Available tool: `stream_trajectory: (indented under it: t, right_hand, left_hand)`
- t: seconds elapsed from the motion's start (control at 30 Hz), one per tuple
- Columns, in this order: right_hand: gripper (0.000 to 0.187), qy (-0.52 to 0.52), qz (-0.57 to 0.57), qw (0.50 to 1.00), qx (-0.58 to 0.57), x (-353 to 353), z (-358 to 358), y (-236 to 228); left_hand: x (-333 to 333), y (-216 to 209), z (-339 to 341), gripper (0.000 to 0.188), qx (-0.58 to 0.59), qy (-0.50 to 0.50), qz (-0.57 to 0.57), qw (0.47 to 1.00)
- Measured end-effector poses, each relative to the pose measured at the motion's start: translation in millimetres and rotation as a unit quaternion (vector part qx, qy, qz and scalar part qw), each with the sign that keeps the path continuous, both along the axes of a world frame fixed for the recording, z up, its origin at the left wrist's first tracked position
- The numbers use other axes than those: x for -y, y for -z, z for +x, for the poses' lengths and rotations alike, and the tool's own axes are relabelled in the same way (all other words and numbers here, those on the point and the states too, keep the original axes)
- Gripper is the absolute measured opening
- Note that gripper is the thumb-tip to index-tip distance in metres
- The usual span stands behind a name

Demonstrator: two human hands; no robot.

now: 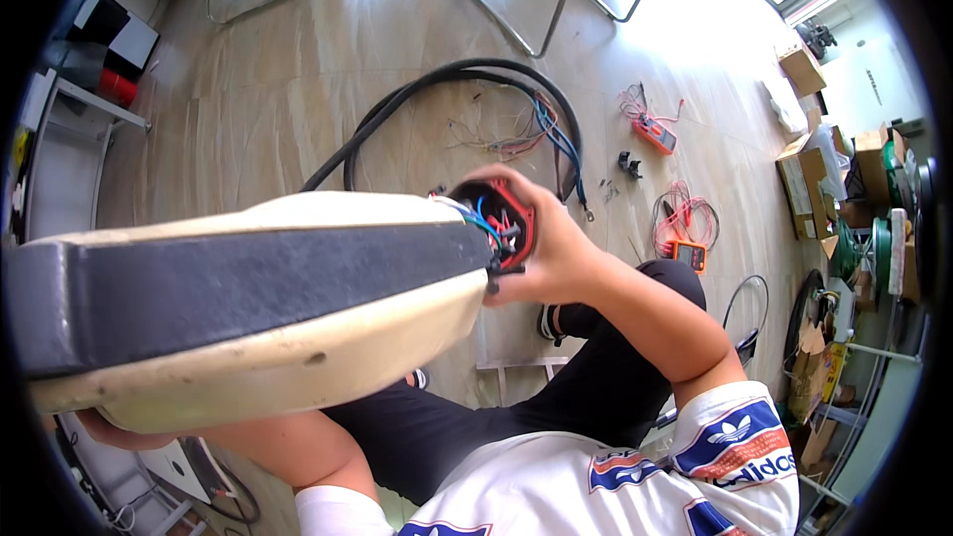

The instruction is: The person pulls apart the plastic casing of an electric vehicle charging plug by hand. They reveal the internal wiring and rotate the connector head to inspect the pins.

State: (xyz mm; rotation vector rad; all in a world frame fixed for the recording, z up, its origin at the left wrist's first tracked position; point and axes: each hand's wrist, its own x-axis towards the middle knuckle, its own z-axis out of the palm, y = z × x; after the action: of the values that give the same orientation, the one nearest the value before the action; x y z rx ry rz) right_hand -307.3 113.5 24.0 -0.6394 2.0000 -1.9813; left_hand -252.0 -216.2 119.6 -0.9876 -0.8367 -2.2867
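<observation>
A long cream casing with a dark grey band [288, 268] lies across the view from the left edge to the middle, held up above the floor. At its right end is a red and black round fitting [516, 228], with blue and other thin wires [483, 220] coming out beside it. My right hand [546, 243] is wrapped round this end, fingers over the top and thumb below. Under the far left end, my left hand [129, 432] supports the casing, its fingers mostly hidden.
On the floor lie a thick black cable [397, 94] with bared wires, a red multimeter [655, 136], an orange multimeter [688, 254] and a small black part [628, 166]. Chairs [536, 0] stand ahead. Cardboard boxes [804, 184] and a shelf line the right.
</observation>
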Motion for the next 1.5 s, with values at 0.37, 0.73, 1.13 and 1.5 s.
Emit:
stream_trajectory:
  t: [0.37, 0.73, 1.13, 1.5]
  right_hand:
    - [0.096, -0.101, -0.083, 0.958, 0.255, -3.7, 41.4, 35.7]
    - [0.072, -0.026, -0.074, 0.978, 0.193, -4.8, 29.2, 32.7]
    - [0.061, -0.046, -0.094, 0.968, 0.230, -13.9, 20.5, 35.7]
    - [0.091, -0.020, -0.079, 0.970, 0.228, -9.0, 23.4, 45.4]
  left_hand:
    - [-30.1, 10.7, -1.7, 0.063, 0.029, -0.038, -0.037, 0.998]
    - [-70.6, 28.2, 3.3, 0.062, 0.045, -0.044, -0.080, 0.995]
    - [-91.2, 44.5, 5.0, 0.061, 0.047, -0.050, -0.101, 0.992]
    - [-89.6, 38.2, -1.5, 0.060, 0.040, -0.059, -0.094, 0.993]
